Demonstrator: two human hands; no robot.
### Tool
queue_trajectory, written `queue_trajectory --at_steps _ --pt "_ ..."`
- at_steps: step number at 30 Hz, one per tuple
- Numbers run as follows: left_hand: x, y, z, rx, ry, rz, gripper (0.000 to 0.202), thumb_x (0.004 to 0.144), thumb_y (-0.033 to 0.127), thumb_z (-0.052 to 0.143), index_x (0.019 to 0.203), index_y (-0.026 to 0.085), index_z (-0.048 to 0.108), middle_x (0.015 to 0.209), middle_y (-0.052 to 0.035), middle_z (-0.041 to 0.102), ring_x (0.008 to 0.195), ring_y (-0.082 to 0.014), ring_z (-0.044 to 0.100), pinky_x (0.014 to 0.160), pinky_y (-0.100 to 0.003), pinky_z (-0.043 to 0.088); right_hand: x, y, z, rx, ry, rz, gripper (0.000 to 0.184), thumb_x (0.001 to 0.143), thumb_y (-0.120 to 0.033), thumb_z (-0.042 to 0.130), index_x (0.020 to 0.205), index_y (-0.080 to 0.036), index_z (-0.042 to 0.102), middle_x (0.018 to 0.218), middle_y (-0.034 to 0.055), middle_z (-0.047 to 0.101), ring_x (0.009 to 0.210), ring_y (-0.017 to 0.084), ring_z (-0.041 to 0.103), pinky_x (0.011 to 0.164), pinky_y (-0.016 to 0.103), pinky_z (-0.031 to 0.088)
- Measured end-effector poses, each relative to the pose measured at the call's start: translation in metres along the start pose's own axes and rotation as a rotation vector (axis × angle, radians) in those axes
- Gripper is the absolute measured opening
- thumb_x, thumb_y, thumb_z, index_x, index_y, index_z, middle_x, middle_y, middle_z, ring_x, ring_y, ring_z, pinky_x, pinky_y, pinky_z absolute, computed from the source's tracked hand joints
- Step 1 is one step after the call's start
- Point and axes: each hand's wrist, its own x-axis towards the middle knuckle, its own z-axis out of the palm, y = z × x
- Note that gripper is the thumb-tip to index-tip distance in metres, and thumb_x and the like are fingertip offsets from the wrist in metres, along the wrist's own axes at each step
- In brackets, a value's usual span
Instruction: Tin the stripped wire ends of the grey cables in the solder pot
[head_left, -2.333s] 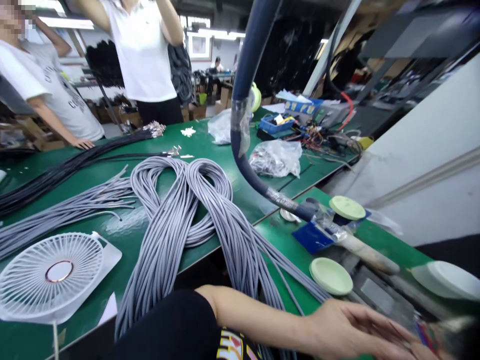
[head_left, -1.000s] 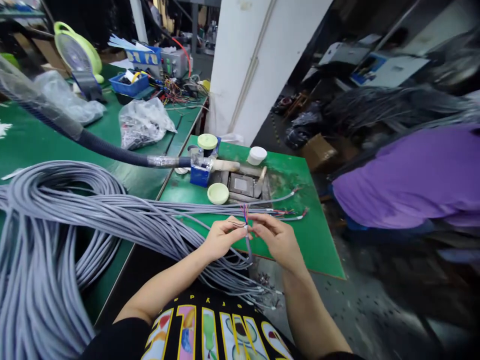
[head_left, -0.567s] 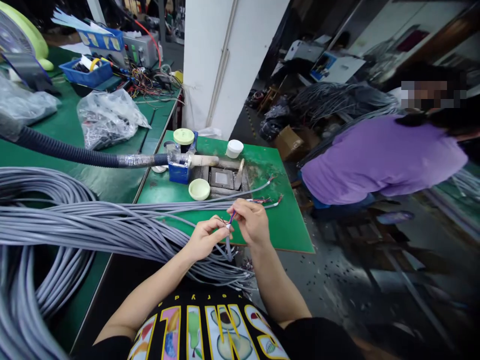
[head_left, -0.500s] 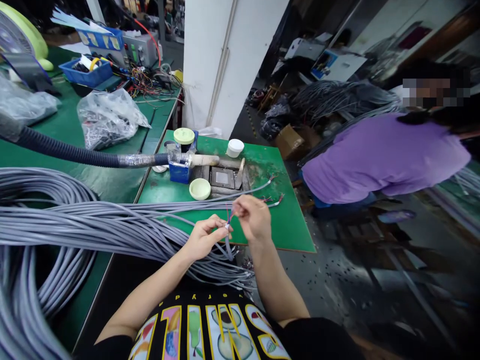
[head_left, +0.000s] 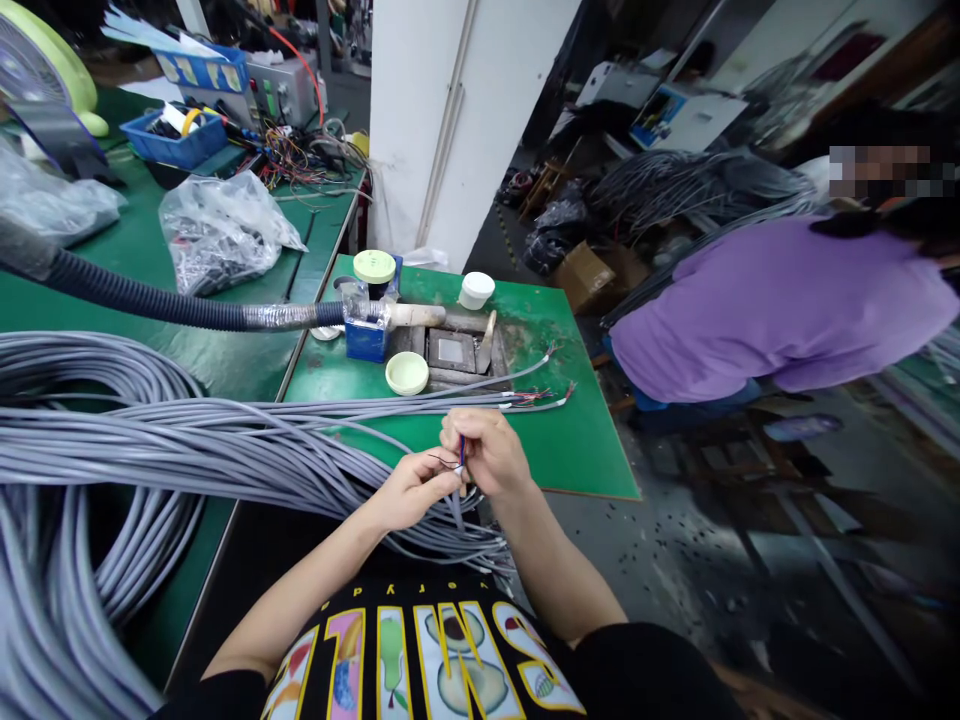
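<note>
My left hand (head_left: pixel 415 487) pinches the end of a grey cable (head_left: pixel 457 510) where its white-wrapped tip begins. Thin coloured wires (head_left: pixel 462 448), red and blue among them, fan out above that tip. The fingers of my right hand (head_left: pixel 487 450) are closed on these wires, close beside the left fingertips. A large bundle of grey cables (head_left: pixel 247 450) runs in from the left and passes under my left hand. Several finished-looking cable ends (head_left: pixel 540 397) with bare coloured wires lie on the green table just beyond my hands.
A square metal solder pot (head_left: pixel 452 350) is set in the green table (head_left: pixel 600 440), with a flexible hose (head_left: pixel 150 300) reaching to it. Nearby stand a pale green dish (head_left: pixel 407 373), a white tub (head_left: pixel 477 290) and a blue box (head_left: pixel 366 340). A person in purple (head_left: pixel 780 300) is at right.
My right hand has come down and slightly left, closer to my left hand. The wires stand straighter in its fingers, and one dark wire now points left. The view has shifted slightly.
</note>
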Motion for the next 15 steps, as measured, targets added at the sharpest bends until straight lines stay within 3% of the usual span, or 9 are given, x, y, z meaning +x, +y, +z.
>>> queue_trajectory --at_steps 3,6,8,13,15 --pt "-0.007 -0.004 -0.003 -0.074 -0.049 -0.038 0.036 0.084 0.048 0.059 0.079 0.012 0.058 0.069 -0.0012 0.059 0.046 -0.0029 0.043 0.046 -0.017 0.035 0.014 0.004 -0.003 0.175 0.015 0.046 0.021 0.065 -0.025 0.057 0.046 -0.018 0.054 0.045 -0.0032 0.037 0.045 0.01 0.031 0.045 0.025 0.025" --pt "-0.016 -0.016 -0.007 -0.184 -0.119 -0.087 0.033 0.085 0.047 0.059 0.084 0.014 0.052 0.072 -0.0022 0.063 0.039 -0.0034 0.047 0.039 -0.016 0.032 0.03 0.0 -0.018 0.262 0.175 -0.044 0.026 0.064 -0.03 0.058 0.044 -0.02 0.044 0.044 -0.0067 0.028 0.042 0.008 0.021 0.043 0.023 0.023" --pt "-0.021 -0.024 -0.01 -0.272 -0.097 -0.088 0.032 0.085 0.046 0.059 0.087 0.015 0.051 0.071 -0.0012 0.064 0.036 -0.0039 0.048 0.035 -0.015 0.03 0.033 -0.004 -0.029 0.219 0.211 -0.085 0.027 0.064 -0.032 0.063 0.045 -0.02 0.048 0.043 -0.0067 0.032 0.042 0.008 0.023 0.043 0.023 0.024" --pt "-0.022 -0.03 -0.014 -0.294 0.012 -0.099 0.035 0.083 0.048 0.062 0.087 0.014 0.055 0.065 0.0005 0.063 0.033 -0.0009 0.039 0.034 -0.015 0.025 0.016 0.0 -0.033 -0.159 -0.161 0.087 0.015 0.069 -0.031 0.07 0.068 -0.016 0.072 0.06 0.0018 0.061 0.052 0.011 0.048 0.049 0.024 0.034" --pt "-0.02 -0.028 -0.013 -0.28 0.016 -0.11 0.037 0.081 0.049 0.063 0.086 0.013 0.056 0.063 0.0004 0.063 0.033 -0.0009 0.037 0.035 -0.015 0.025 0.009 0.003 -0.025 -0.187 -0.183 0.066 0.012 0.07 -0.029 0.07 0.07 -0.017 0.073 0.062 0.001 0.063 0.053 0.011 0.048 0.051 0.024 0.035"
